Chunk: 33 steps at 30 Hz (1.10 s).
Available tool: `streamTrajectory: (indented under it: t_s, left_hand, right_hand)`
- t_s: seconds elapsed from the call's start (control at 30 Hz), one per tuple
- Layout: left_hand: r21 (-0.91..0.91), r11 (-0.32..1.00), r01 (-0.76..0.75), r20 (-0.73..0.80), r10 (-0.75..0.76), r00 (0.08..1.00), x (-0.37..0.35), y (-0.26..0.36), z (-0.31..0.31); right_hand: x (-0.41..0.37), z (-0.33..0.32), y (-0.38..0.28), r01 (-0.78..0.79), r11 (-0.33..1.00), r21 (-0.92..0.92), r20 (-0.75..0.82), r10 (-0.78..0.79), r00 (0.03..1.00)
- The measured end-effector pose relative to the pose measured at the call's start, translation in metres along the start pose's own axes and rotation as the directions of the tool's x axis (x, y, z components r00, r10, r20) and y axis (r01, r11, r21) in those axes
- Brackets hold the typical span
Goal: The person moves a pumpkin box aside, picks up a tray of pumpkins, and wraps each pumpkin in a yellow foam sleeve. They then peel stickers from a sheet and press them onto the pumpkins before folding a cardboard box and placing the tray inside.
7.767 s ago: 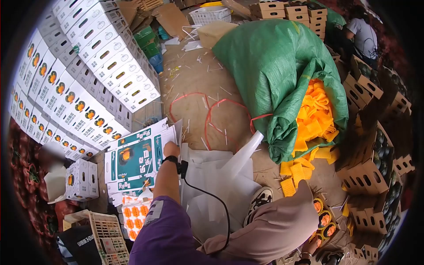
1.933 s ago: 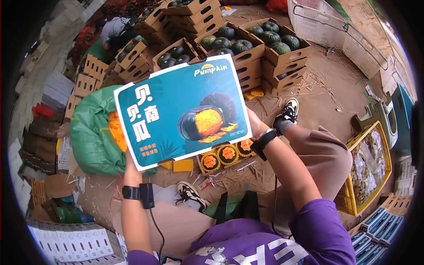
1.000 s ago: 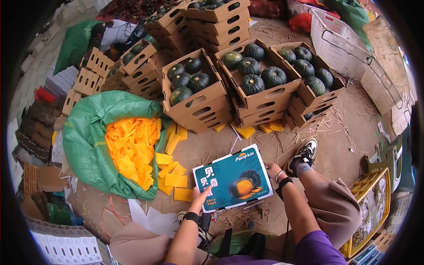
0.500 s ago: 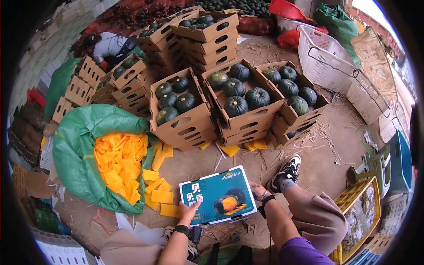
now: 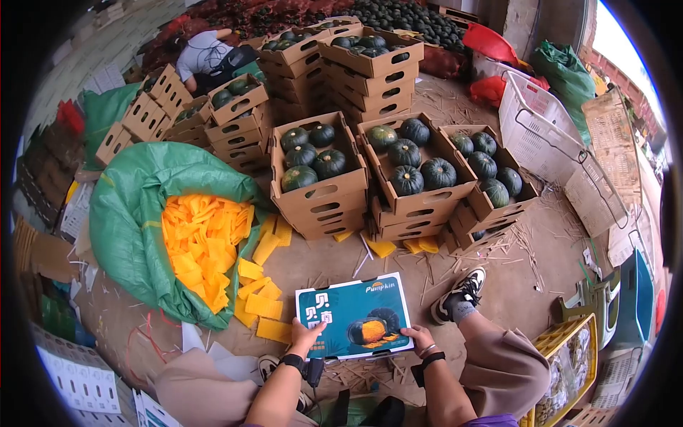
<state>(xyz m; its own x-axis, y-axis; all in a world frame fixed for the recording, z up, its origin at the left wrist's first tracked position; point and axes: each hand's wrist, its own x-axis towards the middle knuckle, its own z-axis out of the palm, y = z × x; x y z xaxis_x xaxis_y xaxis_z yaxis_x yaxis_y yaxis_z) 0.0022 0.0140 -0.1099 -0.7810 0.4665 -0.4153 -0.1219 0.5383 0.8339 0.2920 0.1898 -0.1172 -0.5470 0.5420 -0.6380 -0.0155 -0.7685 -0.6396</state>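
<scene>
A flat teal printed pumpkin box (image 5: pixel 348 302) with white edges lies level above my lap, its picture side up. My left hand (image 5: pixel 306 336) grips its lower left corner, thumb on the top face. At the lower right corner my right hand (image 5: pixel 420 339) holds it the same way, fingers hidden underneath. Just left of it, yellow foam net sleeves (image 5: pixel 264 307) are scattered on the floor. More of them fill an open green sack (image 5: pixel 128 206). Beyond the box stand open cardboard trays (image 5: pixel 324 196) of dark green pumpkins (image 5: pixel 407 181).
Further trays of pumpkins (image 5: pixel 371 60) are stacked behind. A person (image 5: pixel 206 57) crouches at the back left. White crates (image 5: pixel 537 117) stand at the right, a yellow crate (image 5: pixel 569 341) by my right leg. White printed cartons (image 5: pixel 75 373) sit at the lower left. Straw litters the floor.
My right hand has slid from the box's right side to its lower right corner. The box has turned level. My view has shifted, so the surroundings sit further right.
</scene>
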Motion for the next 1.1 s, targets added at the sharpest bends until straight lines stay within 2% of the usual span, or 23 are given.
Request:
streamTrajectory:
  t_s: [0.07,0.13,0.2,0.23,0.27,0.3,0.33,0.37,0.4,0.47,0.53,0.6,0.67,0.73,0.77,0.8,0.83,0.87,0.9,0.93,1.0,1.07,1.1]
  left_hand:
    - [0.195,0.979,0.056,-0.046,-0.048,0.998,0.023,-0.041,0.008]
    - [0.152,0.988,0.03,-0.012,-0.029,1.0,0.033,-0.059,0.011]
    - [0.227,0.973,0.039,-0.032,-0.033,0.999,0.021,-0.039,0.006]
    - [0.229,0.973,0.022,-0.036,-0.014,0.999,0.026,-0.046,0.009]
    - [0.207,0.978,0.02,-0.053,-0.01,0.999,0.028,-0.051,0.011]
    - [0.188,0.98,0.058,-0.052,-0.049,0.997,0.029,-0.053,0.012]
    - [0.175,0.98,0.099,-0.055,-0.091,0.994,0.028,-0.051,0.013]
    - [0.224,0.974,0.043,-0.084,-0.024,0.996,0.016,-0.035,0.012]
    - [0.225,0.973,0.055,-0.08,-0.037,0.996,0.015,-0.037,0.018]
    - [0.342,0.939,0.047,-0.146,0.004,0.989,0.016,-0.035,0.017]
    - [0.478,0.872,0.107,-0.23,0.007,0.973,0.009,-0.024,0.024]
    - [0.507,0.853,0.124,-0.232,-0.003,0.973,0.012,-0.029,0.029]
    - [0.508,0.845,0.164,-0.242,-0.042,0.969,0.013,-0.027,0.031]
    - [0.469,0.863,0.188,-0.139,-0.138,0.981,0.026,-0.034,0.023]
    - [0.452,0.865,0.219,-0.045,-0.223,0.974,0.036,-0.022,0.01]
    - [0.583,0.809,0.079,0.027,-0.116,0.993,0.052,-0.008,-0.007]
    - [0.514,0.855,-0.065,-0.136,0.156,0.978,0.07,0.017,-0.018]
    - [0.332,0.933,-0.14,-0.283,0.241,0.929,0.088,0.066,-0.031]
    - [-0.05,0.979,-0.199,-0.264,0.18,0.948,0.104,0.116,-0.047]
    - [-0.251,0.93,-0.27,-0.236,0.212,0.948,0.105,0.181,-0.063]
    - [-0.4,0.904,-0.153,-0.087,0.129,0.988,0.125,0.276,-0.084]
    - [-0.284,0.956,-0.078,0.168,0.129,0.977,0.151,0.318,-0.086]
    - [-0.161,0.987,0.022,0.195,0.01,0.981,0.161,0.322,-0.077]
  right_hand:
    - [0.006,-0.01,0.01,-0.012,1.0,0.002,0.001,0.012,1.0]
    - [0.02,-0.022,0.015,-0.002,1.0,0.003,0.022,0.002,1.0]
    - [0.023,-0.025,0.009,-0.112,0.993,-0.031,0.015,0.113,0.994]
    - [0.033,-0.033,0.005,-0.174,0.969,-0.176,0.002,0.177,0.984]
    - [0.01,0.004,-0.029,-0.155,0.888,-0.433,-0.141,0.103,0.985]
    - [0.036,-0.008,-0.009,0.054,0.595,-0.802,-0.182,-0.331,0.926]
    - [0.047,0.003,-0.017,0.025,0.354,-0.935,-0.139,-0.429,0.893]
    - [0.043,0.038,-0.025,-0.048,0.224,-0.973,-0.163,-0.533,0.83]
    - [0.041,0.064,-0.02,-0.117,0.192,-0.974,-0.205,-0.548,0.811]
    - [0.047,0.069,0.001,-0.142,0.194,-0.971,-0.237,-0.655,0.717]
    - [0.062,0.066,0.01,-0.222,0.115,-0.968,-0.24,-0.673,0.699]
    - [0.061,0.071,0.011,-0.222,0.1,-0.97,-0.221,-0.746,0.628]
    - [0.064,0.068,0.01,-0.234,0.143,-0.962,-0.264,-0.714,0.649]
    - [0.066,0.065,0.011,-0.24,0.131,-0.962,-0.258,-0.722,0.642]
    - [0.064,0.066,0.009,-0.235,0.144,-0.961,-0.264,-0.721,0.641]
    - [0.063,0.068,0.01,-0.23,0.162,-0.96,-0.275,-0.716,0.642]
    - [0.065,0.069,0.011,-0.221,0.165,-0.961,-0.27,-0.723,0.636]
    - [0.063,0.069,0.009,-0.222,0.161,-0.962,-0.268,-0.728,0.631]
    - [0.061,0.071,0.008,-0.227,0.172,-0.959,-0.28,-0.712,0.644]
    - [0.06,0.07,0.012,-0.224,0.17,-0.96,-0.278,-0.701,0.657]
    - [0.062,0.07,0.008,-0.215,0.151,-0.965,-0.255,-0.734,0.629]
    - [0.06,0.074,0.006,-0.201,0.171,-0.964,-0.261,-0.735,0.626]
    - [0.061,0.073,0.006,-0.199,0.166,-0.966,-0.255,-0.739,0.624]
